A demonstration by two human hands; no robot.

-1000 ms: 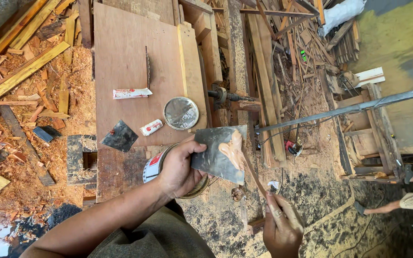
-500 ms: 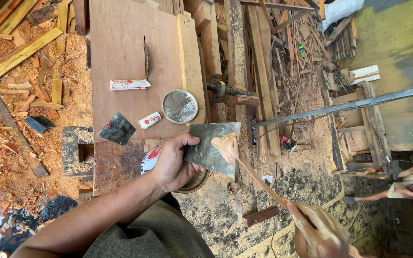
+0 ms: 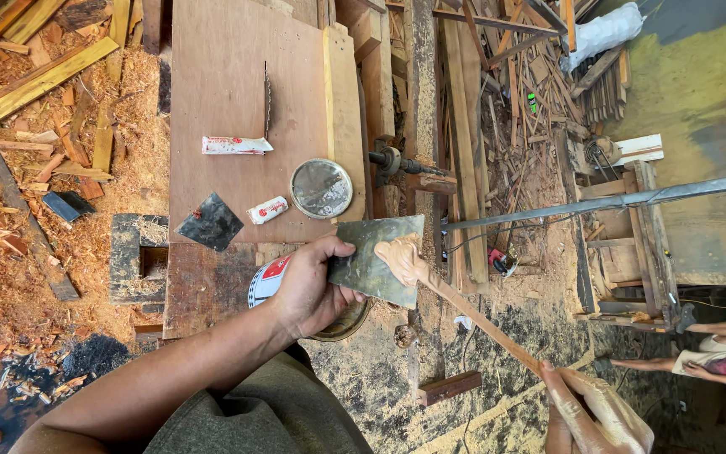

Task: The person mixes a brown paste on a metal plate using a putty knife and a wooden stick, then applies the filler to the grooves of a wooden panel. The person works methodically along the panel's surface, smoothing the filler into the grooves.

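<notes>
My left hand (image 3: 308, 290) grips a grey metal scraper plate (image 3: 377, 259) by its left edge, above an open round tin (image 3: 272, 282). A lump of tan wood filler (image 3: 398, 255) sits on the plate's right side. My right hand (image 3: 586, 412), at the bottom right, holds a long thin wooden stick (image 3: 476, 318) whose upper tip rests in the filler. The stick slants from lower right up to the plate.
A plywood board (image 3: 228, 92) carries a round tin lid (image 3: 321, 188), two small tubes (image 3: 235, 145) and a dark square plate (image 3: 210, 223). Sawdust and wood offcuts lie at left, stacked timber at top right. Another person's legs (image 3: 699, 357) show at right.
My right hand has dropped lower and to the right, drawing the stick out longer. My left hand and the plate have stayed nearly in place.
</notes>
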